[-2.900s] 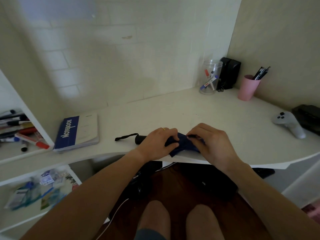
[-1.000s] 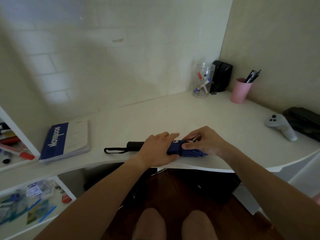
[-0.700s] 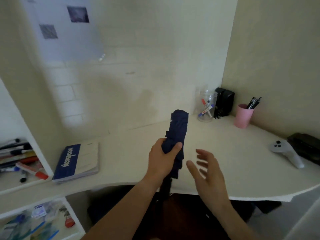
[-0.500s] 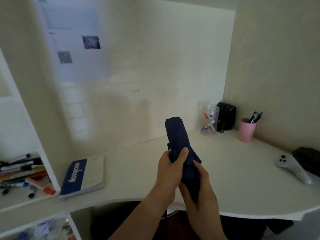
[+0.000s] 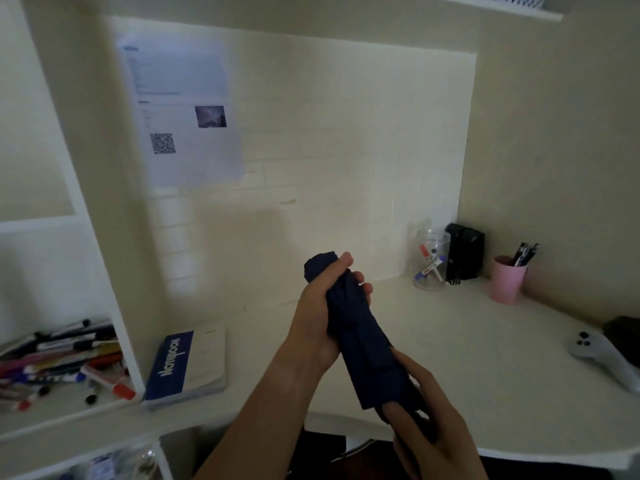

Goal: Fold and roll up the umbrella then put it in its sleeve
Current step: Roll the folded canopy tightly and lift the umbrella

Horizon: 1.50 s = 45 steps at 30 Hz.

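The right hand (image 5: pixel 427 424) hides the umbrella's (image 5: pixel 360 337) lower end.

There is a single view, from a wide-angle camera worn on the person's head, facing forward and slightly down into a desk corner. It sits close above the forearms, which rise from the bottom edge with the left hand (image 5: pixel 320 315) and right hand (image 5: pixel 427 426) near the middle. The white desk (image 5: pixel 467 344) curves across the lower half, the back wall with a pinned paper sheet (image 5: pixel 183 112) fills the far side, shelving (image 5: pixel 69 407) bounds the left, and a side wall closes the right. Straight edges bow near the borders.
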Available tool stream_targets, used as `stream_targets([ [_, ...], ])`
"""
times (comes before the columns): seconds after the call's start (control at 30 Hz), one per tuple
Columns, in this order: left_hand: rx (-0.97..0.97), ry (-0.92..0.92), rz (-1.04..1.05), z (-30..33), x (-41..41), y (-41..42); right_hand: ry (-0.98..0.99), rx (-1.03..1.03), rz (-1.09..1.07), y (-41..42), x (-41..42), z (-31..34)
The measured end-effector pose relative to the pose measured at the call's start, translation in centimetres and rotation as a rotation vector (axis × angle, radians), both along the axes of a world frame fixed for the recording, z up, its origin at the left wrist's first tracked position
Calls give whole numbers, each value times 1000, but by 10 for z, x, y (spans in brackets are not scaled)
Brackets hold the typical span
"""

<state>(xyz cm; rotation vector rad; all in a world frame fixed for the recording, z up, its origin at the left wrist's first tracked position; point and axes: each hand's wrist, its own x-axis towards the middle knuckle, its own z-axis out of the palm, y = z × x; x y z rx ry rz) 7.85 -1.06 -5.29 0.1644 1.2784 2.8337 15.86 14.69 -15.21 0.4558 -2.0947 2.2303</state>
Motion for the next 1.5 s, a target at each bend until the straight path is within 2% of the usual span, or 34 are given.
stream_targets([
  [0.1,84,97,-200,-6,10,-2,-264,-393,241,0,1,7],
  [0.17,57,118,-258,-15,15,4,-307,-494,297,-6,5,13],
  [0.23,-2,83,-188,-15,18,10,-236,-394,199,-11,8,17],
  [0.33,-59,44,10,-9,14,12,34,52,-103,-11,3,12],
  [0.4,-27,54,6,-13,15,14,79,166,-226,-9,4,12],
  [0.5,80,117,-232,-29,26,22,-198,-172,-72,-10,8,25],
  [0.57,62,134,-270,-34,29,26,-296,-256,39,-7,7,30],
  [0.63,-5,106,-165,-31,25,30,-203,-171,-35,-6,3,30],
  [0.7,-37,66,-62,-28,22,35,-56,4,-160,-8,3,28],
  [0.77,9,52,-84,-29,23,37,-21,46,-198,-8,4,27],
  [0.9,94,113,-275,-32,35,36,-456,-330,64,-1,5,35],
  [0.97,7,132,-249,-33,35,39,-566,-327,202,4,4,35],
  [1.07,-78,63,-95,-32,31,49,-484,-224,139,5,2,34],
  [1.17,-114,20,28,-35,23,52,-114,-12,-179,10,3,33],
  [1.23,-215,1,88,-41,19,54,126,37,-375,19,1,43],
  [1.27,-323,-16,118,-44,20,56,174,37,-378,23,0,55],
  [1.33,-621,-23,146,-51,24,62,125,121,-303,27,-11,81],
  [1.4,-968,98,151,-56,30,69,84,315,-317,29,-23,96],
  [1.43,-1143,209,176,-59,31,72,82,343,-377,31,-26,97],
  [1.5,-1434,406,247,-59,39,77,75,190,-472,42,-20,88],
])
